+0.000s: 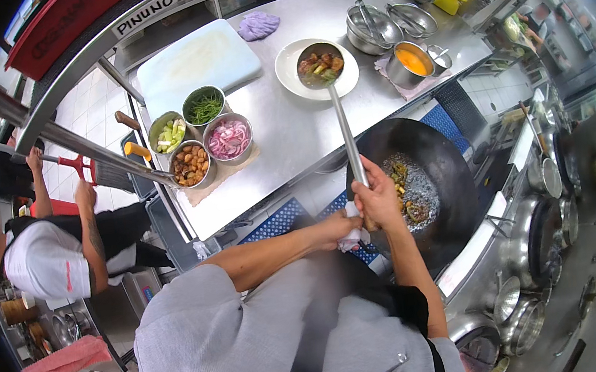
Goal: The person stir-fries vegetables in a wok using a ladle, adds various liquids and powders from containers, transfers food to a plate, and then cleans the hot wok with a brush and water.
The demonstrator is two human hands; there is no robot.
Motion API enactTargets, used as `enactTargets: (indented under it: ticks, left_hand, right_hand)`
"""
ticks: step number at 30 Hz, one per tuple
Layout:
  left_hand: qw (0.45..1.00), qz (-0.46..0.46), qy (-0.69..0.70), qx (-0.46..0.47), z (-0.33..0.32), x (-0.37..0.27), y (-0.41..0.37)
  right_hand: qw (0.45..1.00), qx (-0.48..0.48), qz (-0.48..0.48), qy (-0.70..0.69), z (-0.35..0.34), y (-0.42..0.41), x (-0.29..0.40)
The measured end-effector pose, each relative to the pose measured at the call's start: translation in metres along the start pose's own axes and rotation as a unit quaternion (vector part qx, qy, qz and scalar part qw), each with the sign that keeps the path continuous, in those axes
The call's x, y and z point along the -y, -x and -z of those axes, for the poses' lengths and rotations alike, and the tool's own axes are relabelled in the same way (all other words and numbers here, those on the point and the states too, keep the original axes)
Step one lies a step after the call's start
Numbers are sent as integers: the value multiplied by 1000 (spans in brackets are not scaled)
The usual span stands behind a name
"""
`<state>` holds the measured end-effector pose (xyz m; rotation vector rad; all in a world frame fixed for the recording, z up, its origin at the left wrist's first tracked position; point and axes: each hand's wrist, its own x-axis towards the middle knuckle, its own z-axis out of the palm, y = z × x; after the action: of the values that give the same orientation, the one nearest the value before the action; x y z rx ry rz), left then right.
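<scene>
My right hand (377,190) grips the long handle of a metal ladle (346,131). The ladle's bowl, full of browned chunks and green pieces in sauce (321,68), is over a white oval plate (285,71). With a white cloth (356,239) around the wok's handle, my left hand (339,229) holds a large dark wok (447,169) beside the steel table (303,136). Some food and bubbly, shiny sauce (415,194) lie in the wok.
Metal tubs of red onion (228,136), green stalks (203,106), chopped scallion (170,136) and brown chunks (191,165) stand left, near a white cutting board (195,60). An orange-sauce pot (409,63) and steel bowls (374,28) stand right. Another person (52,255) holds a broom (109,174).
</scene>
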<state>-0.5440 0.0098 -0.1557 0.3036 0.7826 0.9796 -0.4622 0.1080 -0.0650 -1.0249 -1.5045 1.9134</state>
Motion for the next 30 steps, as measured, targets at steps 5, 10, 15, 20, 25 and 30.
enactTargets:
  ticks: [5, 10, 15, 20, 25, 30]
  left_hand:
    - [999, 29, 9, 22, -3, -18, 15]
    - [994, 92, -13, -48, 7, -2, 9]
    - [999, 36, -5, 20, 19, 27, 3]
    - [998, 40, -54, 10, 5, 21, 35]
    - [998, 20, -63, -19, 0, 30, 68]
    - [992, 41, -72, -96, -22, 28, 104]
  right_hand:
    - [951, -49, 66, 299, 3, -20, -27]
    - [899, -76, 132, 411, 1, -13, -11]
    - [865, -73, 172, 465, 5, -7, 0]
    - [861, -85, 195, 461, 11, -1, -9]
    - [860, -82, 243, 441, 11, -1, -13]
    - [869, -109, 285, 389, 6, 2, -14]
